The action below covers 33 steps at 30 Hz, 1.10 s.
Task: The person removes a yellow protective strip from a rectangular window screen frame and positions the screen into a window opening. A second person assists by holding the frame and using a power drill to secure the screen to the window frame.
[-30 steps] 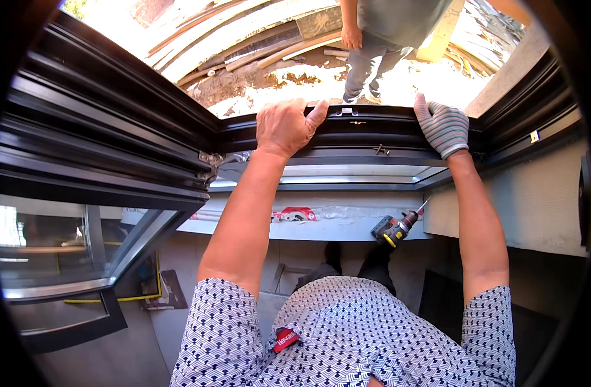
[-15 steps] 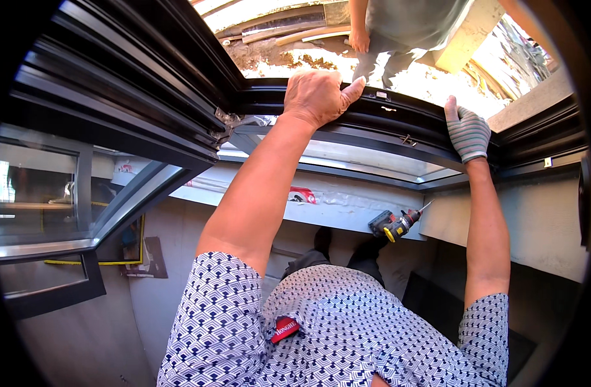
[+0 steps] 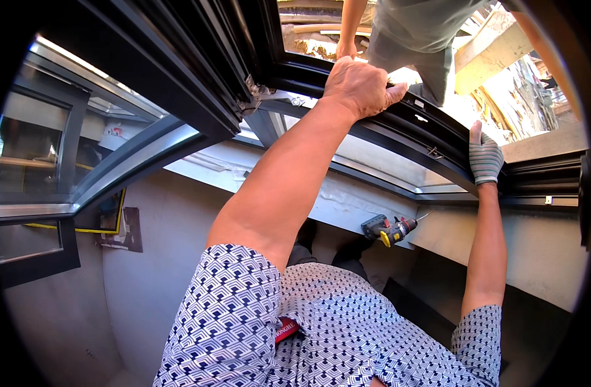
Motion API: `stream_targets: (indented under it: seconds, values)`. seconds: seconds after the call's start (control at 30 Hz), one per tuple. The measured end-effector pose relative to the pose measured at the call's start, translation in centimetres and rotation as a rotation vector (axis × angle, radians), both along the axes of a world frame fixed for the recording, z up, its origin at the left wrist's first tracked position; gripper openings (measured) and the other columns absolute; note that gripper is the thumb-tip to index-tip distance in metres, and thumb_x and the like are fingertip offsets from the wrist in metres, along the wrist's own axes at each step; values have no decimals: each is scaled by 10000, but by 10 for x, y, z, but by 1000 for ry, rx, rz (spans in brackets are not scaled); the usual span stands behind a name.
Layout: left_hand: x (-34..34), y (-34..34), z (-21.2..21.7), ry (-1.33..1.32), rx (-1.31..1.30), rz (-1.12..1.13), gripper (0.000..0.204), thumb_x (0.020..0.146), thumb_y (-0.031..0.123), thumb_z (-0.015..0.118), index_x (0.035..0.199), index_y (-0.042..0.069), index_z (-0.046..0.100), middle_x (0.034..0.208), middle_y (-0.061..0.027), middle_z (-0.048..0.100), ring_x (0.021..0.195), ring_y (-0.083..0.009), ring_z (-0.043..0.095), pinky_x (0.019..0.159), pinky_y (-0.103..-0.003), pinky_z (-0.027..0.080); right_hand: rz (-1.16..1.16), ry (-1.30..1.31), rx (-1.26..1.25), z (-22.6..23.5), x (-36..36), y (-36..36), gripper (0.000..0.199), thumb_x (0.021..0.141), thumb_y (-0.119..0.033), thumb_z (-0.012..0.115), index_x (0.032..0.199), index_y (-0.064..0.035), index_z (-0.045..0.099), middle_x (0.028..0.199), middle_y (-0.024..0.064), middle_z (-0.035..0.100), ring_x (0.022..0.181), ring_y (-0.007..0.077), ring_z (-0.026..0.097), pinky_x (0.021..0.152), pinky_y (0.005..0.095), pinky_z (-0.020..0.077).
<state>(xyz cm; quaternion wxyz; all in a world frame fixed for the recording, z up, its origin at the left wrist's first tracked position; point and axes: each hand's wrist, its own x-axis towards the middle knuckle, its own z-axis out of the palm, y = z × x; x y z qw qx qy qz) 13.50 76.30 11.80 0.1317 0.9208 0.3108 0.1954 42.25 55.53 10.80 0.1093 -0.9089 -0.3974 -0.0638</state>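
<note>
My left hand (image 3: pixel 360 87), bare, is closed over the upper edge of a black metal window frame (image 3: pixel 408 126), its thumb along the top and its fingertips hidden behind. Farther right, my right hand (image 3: pixel 485 158), in a grey striped glove, grips the same frame with the thumb pointing up; its other fingers are mostly out of sight. Small metal fittings sit on the rail between my hands. Just beyond my left hand, another person's hand (image 3: pixel 347 49) reaches down close to the frame; whether it touches is unclear.
A cordless drill (image 3: pixel 389 229) with a long bit lies on the pale sill (image 3: pixel 337 208) below the frame. At left, an opened glazed sash (image 3: pixel 137 157) juts inward. A metal hinge (image 3: pixel 253 93) shows at the frame's left corner. Timber (image 3: pixel 492 55) stands outside.
The view has shifted, so the frame and both my hands appear farther right. The other person has come closer, their hand now down by my left hand. Both my hands keep their grip.
</note>
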Motion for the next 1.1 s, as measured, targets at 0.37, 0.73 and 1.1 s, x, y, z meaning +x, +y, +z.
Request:
stream_targets:
  seconds: [0.37, 0.73, 1.1]
  values:
    - [-4, 1, 0, -53, -49, -20, 714, 1015, 668, 497, 744, 74, 788, 711, -153, 725, 753, -351, 708, 862, -441, 523, -52, -31, -17, -3, 11, -1, 860, 1026, -752, 340, 975, -23, 793, 890, 263, 731, 898, 435, 716, 872, 468, 532]
    - [-7, 3, -2, -88, -54, -37, 697, 1012, 657, 518, 695, 99, 791, 662, -129, 708, 721, -322, 694, 857, -424, 508, -31, 0, 44, -1, 8, -1, 884, 1023, -767, 347, 1011, 7, 774, 852, 274, 723, 828, 411, 698, 830, 452, 525]
    - [-8, 1, 5, -38, -83, -43, 707, 1015, 657, 518, 669, 97, 778, 645, -120, 698, 711, -317, 680, 859, -412, 508, -52, 16, 26, -2, 14, -4, 863, 1022, -760, 388, 953, 13, 766, 778, 245, 709, 766, 320, 687, 805, 441, 521]
